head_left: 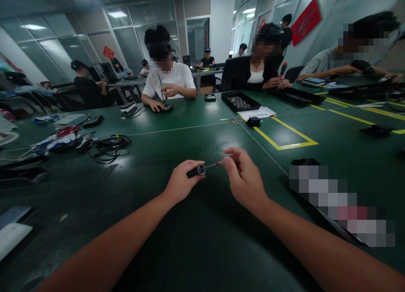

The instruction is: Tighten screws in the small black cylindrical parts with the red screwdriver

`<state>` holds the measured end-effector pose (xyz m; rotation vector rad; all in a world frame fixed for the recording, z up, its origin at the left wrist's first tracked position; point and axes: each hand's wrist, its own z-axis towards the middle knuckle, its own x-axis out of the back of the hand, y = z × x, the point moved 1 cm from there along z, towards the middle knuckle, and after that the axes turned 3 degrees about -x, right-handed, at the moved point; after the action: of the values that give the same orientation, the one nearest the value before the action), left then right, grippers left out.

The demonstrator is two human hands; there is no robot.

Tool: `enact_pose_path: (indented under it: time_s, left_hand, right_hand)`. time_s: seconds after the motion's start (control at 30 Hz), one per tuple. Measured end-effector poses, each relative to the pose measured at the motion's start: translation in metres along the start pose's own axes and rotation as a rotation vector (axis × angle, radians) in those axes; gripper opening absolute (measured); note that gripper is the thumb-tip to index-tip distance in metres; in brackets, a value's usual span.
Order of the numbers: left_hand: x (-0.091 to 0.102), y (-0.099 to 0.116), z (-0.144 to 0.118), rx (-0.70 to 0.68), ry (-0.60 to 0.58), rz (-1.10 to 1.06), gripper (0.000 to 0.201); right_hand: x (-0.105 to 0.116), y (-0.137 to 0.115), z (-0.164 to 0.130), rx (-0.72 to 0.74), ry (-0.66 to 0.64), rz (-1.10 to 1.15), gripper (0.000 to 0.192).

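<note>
Head view. A short black cylinder (191, 173) is gripped between the thumb and fingers of the left hand (181, 181), above the table's near middle. Its long axis is set roughly crosswise, the ringed end being turned rightward and toward the camera. From the opposite side a slender metal-shafted tool (211, 165) with a red collar is pinched by the thumb and fingers of the right hand (245, 180). The shaft is directed leftward, sloping slightly down to the ring; whether the tip is seated inside or is merely touching the rim cannot be told. The cylinder is thus enclosed by the left hand and lies just beyond the right fingertips. The green table (142, 250) is marked with yellow tape (297, 147); coiled black cables (109, 148) are seen to the left, a black tray (230, 105) farther off. Across it, a person in a white shirt (180, 79) is seated.
</note>
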<state>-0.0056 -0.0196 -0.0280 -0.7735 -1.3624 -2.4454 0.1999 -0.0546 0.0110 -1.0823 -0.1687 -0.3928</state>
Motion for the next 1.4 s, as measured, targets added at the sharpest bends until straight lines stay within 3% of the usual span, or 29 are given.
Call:
enact_pose_path:
  time_s: [0.23, 0.4, 0.57, 0.67, 0.77, 0.83, 1.0, 1.17, 1.4]
  left_hand:
    - [-0.001, 0.001, -0.001, 0.005, -0.005, 0.077, 0.040]
    - [0.000, 0.000, -0.001, 0.014, 0.019, 0.073, 0.039]
    - [-0.001, 0.002, 0.000, 0.024, 0.037, 0.107, 0.039]
    - [0.001, 0.006, 0.001, 0.004, 0.059, 0.181, 0.039]
    - [0.005, 0.006, 0.003, -0.012, 0.064, 0.220, 0.039]
    - [0.008, 0.003, 0.004, 0.002, 0.059, 0.217, 0.039]
    - [0.009, -0.003, 0.004, 0.020, 0.023, 0.215, 0.040]
    - [0.007, 0.003, 0.003, 0.031, -0.016, 0.229, 0.040]
    - [0.007, 0.006, 0.004, 0.033, -0.026, 0.246, 0.041]
  right_hand:
    - [0.001, 0.001, 0.002, -0.046, -0.016, -0.032, 0.030]
    - [-0.002, 0.006, 0.002, -0.062, 0.004, 0.054, 0.020]
    - [-0.007, 0.010, 0.004, -0.120, 0.001, 0.110, 0.024]
    - [-0.010, 0.018, 0.008, -0.229, 0.049, 0.253, 0.027]
    - [-0.011, 0.034, 0.014, -0.495, 0.004, 0.518, 0.032]
    - [-0.011, 0.042, 0.018, -0.542, 0.033, 0.561, 0.033]
    - [-0.009, 0.036, 0.018, -0.394, 0.117, 0.443, 0.029]
    - [-0.008, 0.020, 0.013, -0.234, 0.053, 0.261, 0.029]
    - [-0.004, 0.016, 0.007, -0.114, -0.028, 0.089, 0.026]
